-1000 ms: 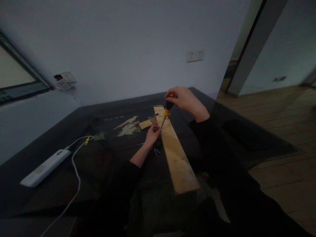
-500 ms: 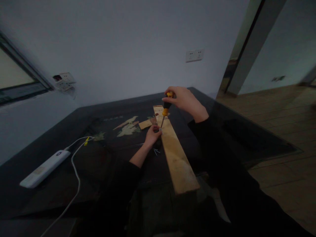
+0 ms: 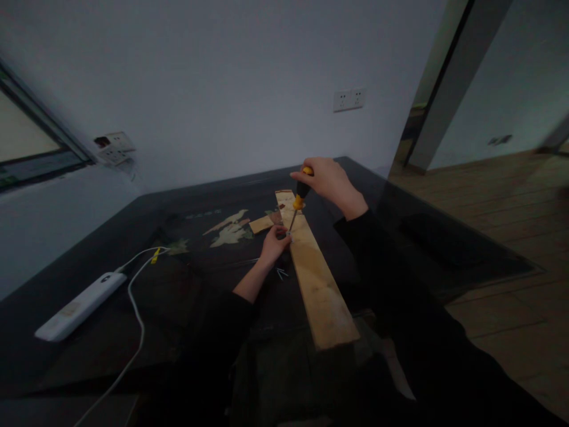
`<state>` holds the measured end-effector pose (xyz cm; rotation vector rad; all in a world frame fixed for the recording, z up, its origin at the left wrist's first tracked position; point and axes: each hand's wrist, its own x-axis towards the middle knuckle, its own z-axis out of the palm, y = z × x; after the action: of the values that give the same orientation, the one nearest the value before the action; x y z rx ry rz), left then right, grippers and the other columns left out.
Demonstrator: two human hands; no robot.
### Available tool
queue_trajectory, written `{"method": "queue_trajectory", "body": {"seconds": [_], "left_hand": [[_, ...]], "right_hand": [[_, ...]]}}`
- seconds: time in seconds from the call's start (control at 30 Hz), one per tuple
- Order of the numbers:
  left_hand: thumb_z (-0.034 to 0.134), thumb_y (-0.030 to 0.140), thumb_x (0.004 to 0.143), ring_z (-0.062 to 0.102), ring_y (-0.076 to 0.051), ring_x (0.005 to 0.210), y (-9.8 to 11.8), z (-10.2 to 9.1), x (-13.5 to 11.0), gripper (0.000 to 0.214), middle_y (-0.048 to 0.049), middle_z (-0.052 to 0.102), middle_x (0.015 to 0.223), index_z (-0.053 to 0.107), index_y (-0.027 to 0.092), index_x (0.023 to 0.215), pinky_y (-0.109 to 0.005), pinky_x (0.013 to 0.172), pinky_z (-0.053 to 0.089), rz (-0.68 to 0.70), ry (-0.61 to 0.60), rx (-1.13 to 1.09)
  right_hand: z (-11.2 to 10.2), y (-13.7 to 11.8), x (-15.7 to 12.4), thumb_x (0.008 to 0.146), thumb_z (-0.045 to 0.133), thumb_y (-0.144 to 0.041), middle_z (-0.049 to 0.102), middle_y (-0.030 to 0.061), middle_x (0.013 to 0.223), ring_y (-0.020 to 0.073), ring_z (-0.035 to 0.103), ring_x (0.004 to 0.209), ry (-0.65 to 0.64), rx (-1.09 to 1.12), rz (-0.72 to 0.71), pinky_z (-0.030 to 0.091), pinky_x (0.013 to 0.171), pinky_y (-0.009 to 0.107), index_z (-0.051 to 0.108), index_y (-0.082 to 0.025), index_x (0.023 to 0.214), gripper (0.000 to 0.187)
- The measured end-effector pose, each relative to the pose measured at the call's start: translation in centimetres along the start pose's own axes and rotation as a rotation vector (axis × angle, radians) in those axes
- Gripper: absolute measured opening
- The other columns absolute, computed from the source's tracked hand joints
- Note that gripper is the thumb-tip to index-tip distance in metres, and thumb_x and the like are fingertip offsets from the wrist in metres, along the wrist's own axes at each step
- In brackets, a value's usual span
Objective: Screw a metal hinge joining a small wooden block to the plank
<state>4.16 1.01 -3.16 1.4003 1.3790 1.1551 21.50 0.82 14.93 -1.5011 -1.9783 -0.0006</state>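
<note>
Fingers [image 3: 315, 163] gripping screwdriver [image 3: 297, 204] over board [image 3: 320, 290]

The right hand [image 3: 332, 185] is clasping the screwdriver from above, slanting it tip down toward the board's left edge. There, the left hand [image 3: 272, 243] is pinching a shiny bit [image 3: 288, 235], too small to identify. The board is resting on the table [image 3: 249, 185], metal pieces [image 3: 281, 273] lying nearby.

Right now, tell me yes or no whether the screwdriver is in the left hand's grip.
No, the right hand has the screwdriver in its grip, while the left hand is at the long board's edge.

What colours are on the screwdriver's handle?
Black and yellow: the screwdriver handle shows best in the head view.
</note>
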Motion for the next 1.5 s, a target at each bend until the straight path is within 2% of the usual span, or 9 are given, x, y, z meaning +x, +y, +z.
{"method": "queue_trajectory", "body": {"seconds": [0.17, 0.3, 0.53, 0.67, 0.87, 1.0, 1.17, 1.33, 1.5], "left_hand": [[0.069, 0.015, 0.073, 0.067, -0.017, 0.078, 0.1, -0.1, -0.1, 0.021, -0.0087, 0.068, 0.102, 0.059, 0.016, 0.092, -0.029, 0.069, 0.055, 0.001, 0.014, 0.031], [0.073, 0.014, 0.07, 0.067, -0.019, 0.084, 0.0, -0.1, -0.1, 0.023, -0.0088, 0.069, 0.1, 0.06, 0.016, 0.09, -0.032, 0.076, 0.055, 0.027, 0.031, 0.029], [0.073, 0.014, 0.069, 0.068, -0.021, 0.09, -0.2, 0.1, 0.2, 0.023, -0.0073, 0.07, 0.097, 0.061, 0.017, 0.088, -0.036, 0.083, 0.054, 0.046, 0.053, 0.057], [0.071, 0.014, 0.07, 0.068, -0.021, 0.089, -0.3, 0.1, 0.2, 0.021, -0.0075, 0.07, 0.098, 0.06, 0.017, 0.088, -0.036, 0.082, 0.054, 0.042, 0.044, 0.066], [0.071, 0.015, 0.071, 0.067, -0.019, 0.085, -0.2, 0.1, 0.1, 0.022, -0.0064, 0.07, 0.098, 0.06, 0.018, 0.089, -0.033, 0.078, 0.055, 0.019, 0.031, 0.053], [0.073, 0.014, 0.069, 0.067, -0.018, 0.084, -0.1, 0.1, 0.1, 0.023, -0.0055, 0.07, 0.095, 0.06, 0.018, 0.088, -0.032, 0.078, 0.055, 0.013, 0.046, 0.048], [0.07, 0.015, 0.073, 0.065, -0.014, 0.074, 0.2, 0.0, 0.0, 0.022, -0.0056, 0.067, 0.1, 0.057, 0.017, 0.091, -0.027, 0.069, 0.055, -0.034, 0.005, 0.003], [0.058, 0.018, 0.085, 0.061, -0.01, 0.056, 0.8, -0.2, -0.1, 0.021, -0.0025, 0.065, 0.086, 0.049, 0.019, 0.103, -0.025, 0.057, 0.053, -0.179, -0.053, -0.143], [0.058, 0.02, 0.086, 0.062, -0.01, 0.054, 1.4, -0.7, -0.3, 0.024, -0.0023, 0.066, 0.081, 0.045, 0.02, 0.108, -0.025, 0.058, 0.054, -0.25, -0.091, -0.182]], "right_hand": [[-1.2, 1.0, -0.1, 0.084, 0.059, -0.026, 0.066, 0.007, 0.096, 0.0123, 0.058, 0.068, -0.121, 0.263, -0.157, 0.044, 0.065, 0.028, 0.066, -0.016, 0.112, 0.03], [-1.5, 0.9, -0.3, 0.085, 0.053, -0.017, 0.066, 0.0061, 0.1, 0.0117, 0.058, 0.068, -0.161, 0.264, -0.211, 0.044, 0.066, 0.028, 0.068, -0.018, 0.109, 0.028], [0.0, -1.1, -0.5, 0.089, 0.055, -0.04, 0.067, 0.0118, 0.098, 0.0218, 0.058, 0.089, 0.065, -0.057, -0.101, 0.04, 0.073, 0.033, 0.07, -0.017, 0.099, 0.029], [0.1, -1.1, -0.6, 0.09, 0.054, -0.045, 0.067, 0.0125, 0.1, 0.0224, 0.059, 0.088, 0.04, -0.085, -0.09, 0.04, 0.072, 0.033, 0.069, -0.017, 0.103, 0.034], [-0.3, -0.2, -0.3, 0.09, 0.052, -0.026, 0.067, 0.01, 0.108, 0.0181, 0.059, 0.089, -0.078, 0.1, -0.259, 0.041, 0.076, 0.029, 0.065, -0.017, 0.117, 0.031], [-0.3, -1.2, -0.5, 0.091, 0.052, -0.029, 0.068, 0.009, 0.105, 0.0198, 0.058, 0.091, -0.054, 0.04, -0.202, 0.039, 0.075, 0.03, 0.069, -0.019, 0.105, 0.024], [0.1, -1.9, -0.8, 0.092, 0.052, -0.041, 0.066, 0.0118, 0.105, 0.0217, 0.058, 0.089, 0.022, -0.086, -0.075, 0.037, 0.071, 0.031, 0.068, -0.018, 0.103, 0.031], [0.6, -1.0, -0.3, 0.091, 0.052, -0.043, 0.067, 0.0123, 0.102, 0.0213, 0.058, 0.086, 0.038, -0.092, -0.066, 0.036, 0.069, 0.031, 0.068, -0.018, 0.104, 0.033], [0.7, -0.7, -0.2, 0.091, 0.052, -0.044, 0.067, 0.0119, 0.102, 0.0217, 0.058, 0.087, 0.038, -0.078, -0.069, 0.036, 0.069, 0.031, 0.069, -0.019, 0.103, 0.033]]}}
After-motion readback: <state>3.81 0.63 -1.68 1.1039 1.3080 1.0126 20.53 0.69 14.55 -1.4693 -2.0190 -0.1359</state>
